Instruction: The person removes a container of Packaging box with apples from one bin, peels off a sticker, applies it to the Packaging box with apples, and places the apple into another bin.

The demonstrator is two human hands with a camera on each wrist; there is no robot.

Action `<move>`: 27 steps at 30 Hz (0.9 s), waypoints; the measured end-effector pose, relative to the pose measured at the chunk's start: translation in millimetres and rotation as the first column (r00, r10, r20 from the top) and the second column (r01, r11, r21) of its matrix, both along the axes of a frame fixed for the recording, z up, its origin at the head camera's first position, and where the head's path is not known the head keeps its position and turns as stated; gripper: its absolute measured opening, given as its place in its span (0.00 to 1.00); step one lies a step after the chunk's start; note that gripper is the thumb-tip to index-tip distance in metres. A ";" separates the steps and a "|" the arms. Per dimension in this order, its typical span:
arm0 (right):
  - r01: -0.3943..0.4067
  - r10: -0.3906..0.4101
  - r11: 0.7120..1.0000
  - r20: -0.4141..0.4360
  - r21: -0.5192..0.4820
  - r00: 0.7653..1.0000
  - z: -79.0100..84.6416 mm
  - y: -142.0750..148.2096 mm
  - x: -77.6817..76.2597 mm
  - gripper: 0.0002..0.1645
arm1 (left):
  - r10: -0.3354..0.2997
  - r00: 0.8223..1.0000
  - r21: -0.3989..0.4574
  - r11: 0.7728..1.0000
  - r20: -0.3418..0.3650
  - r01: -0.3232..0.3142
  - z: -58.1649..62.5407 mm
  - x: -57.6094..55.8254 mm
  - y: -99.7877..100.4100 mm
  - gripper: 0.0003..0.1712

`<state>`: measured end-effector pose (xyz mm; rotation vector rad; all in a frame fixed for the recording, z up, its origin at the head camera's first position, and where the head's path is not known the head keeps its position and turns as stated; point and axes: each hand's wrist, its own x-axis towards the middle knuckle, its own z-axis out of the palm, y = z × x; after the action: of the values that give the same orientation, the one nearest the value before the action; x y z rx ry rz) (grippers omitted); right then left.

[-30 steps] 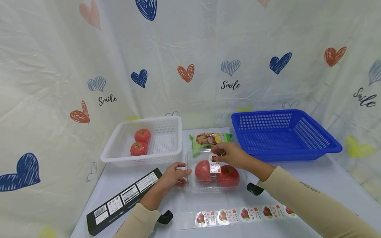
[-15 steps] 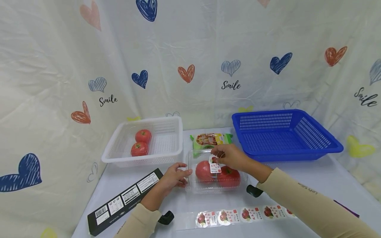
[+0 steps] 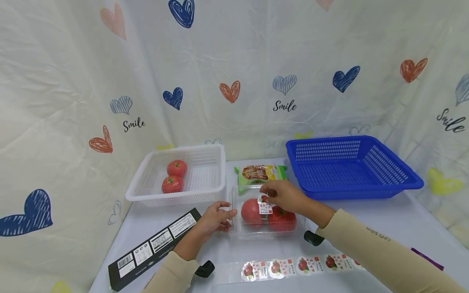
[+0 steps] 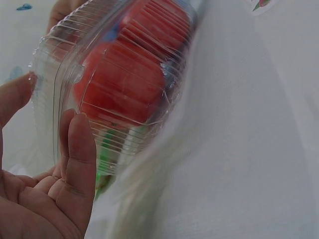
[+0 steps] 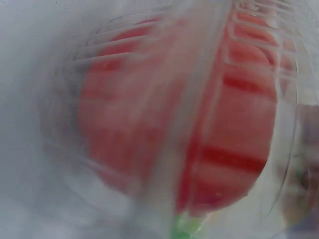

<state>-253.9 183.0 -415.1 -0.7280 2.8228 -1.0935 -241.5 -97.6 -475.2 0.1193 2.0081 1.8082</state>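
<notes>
A clear plastic clamshell box (image 3: 242, 234) with two tomatoes (image 3: 250, 212) inside stands mid-table. My left hand (image 3: 213, 219) holds its left edge, thumb on one side and fingers on the other; the left wrist view shows this hand (image 4: 55, 184) against the box's rim. Above the lid my right hand (image 3: 285, 196) pinches the upper end of a white label sticker (image 3: 265, 209) printed with red fruit. The sticker's lower part lies over the lid; whether it touches all along, I cannot tell. In the right wrist view only a blurred tomato (image 5: 229, 119) shows through the plastic.
Behind the box lies a green snack packet (image 3: 260, 171). A white basket (image 3: 216, 179) at left holds boxed tomatoes; a blue basket (image 3: 351, 167) stands at right. A long black box (image 3: 154, 248), a strip of stickers (image 3: 280, 267) and a purple strip (image 3: 426, 259) lie nearer.
Both hands stay nearly still on the box and sticker. The right forearm has shifted slightly, and the purple strip at the right has come into view.
</notes>
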 end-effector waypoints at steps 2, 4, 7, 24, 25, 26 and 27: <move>0.000 0.000 1.000 -0.009 0.005 1.000 -0.5 -0.1 1.8 0.16 | -0.003 1.000 -0.001 1.000 0.002 0.003 -0.4 0.5 0.1 0.42; -0.003 0.003 1.000 -0.021 0.008 1.000 -0.7 0.0 3.1 0.16 | -0.005 1.000 -0.001 1.000 0.002 0.005 -0.6 0.8 0.3 0.42; -0.012 0.013 1.000 -0.047 0.011 0.999 0.0 0.4 4.5 0.17 | -0.005 1.000 0.002 1.000 0.005 0.005 0.4 1.1 0.8 0.42; 0.001 0.016 0.995 -0.171 0.098 0.985 -5.7 0.5 7.3 0.16 | 0.002 1.000 0.005 1.000 0.007 -0.002 1.5 1.7 1.2 0.41; 0.000 0.019 0.995 -0.179 0.103 0.984 -6.2 -0.3 7.5 0.15 | -0.001 1.000 0.007 1.000 0.006 0.001 0.6 1.3 1.0 0.41; 0.005 0.017 0.993 -0.187 0.115 0.982 -6.7 -1.2 7.6 0.14 | -0.001 1.000 0.012 1.000 0.013 0.001 -0.6 0.7 0.7 0.42; 0.005 0.021 0.992 -0.202 0.125 0.979 -7.1 -2.2 8.0 0.14 | -0.003 1.000 0.016 1.000 0.020 0.002 -1.8 0.1 0.5 0.42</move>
<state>-245.9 180.8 -422.3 -0.8857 3.0194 -0.8766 -241.4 -97.1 -477.0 0.1080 1.9787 1.8174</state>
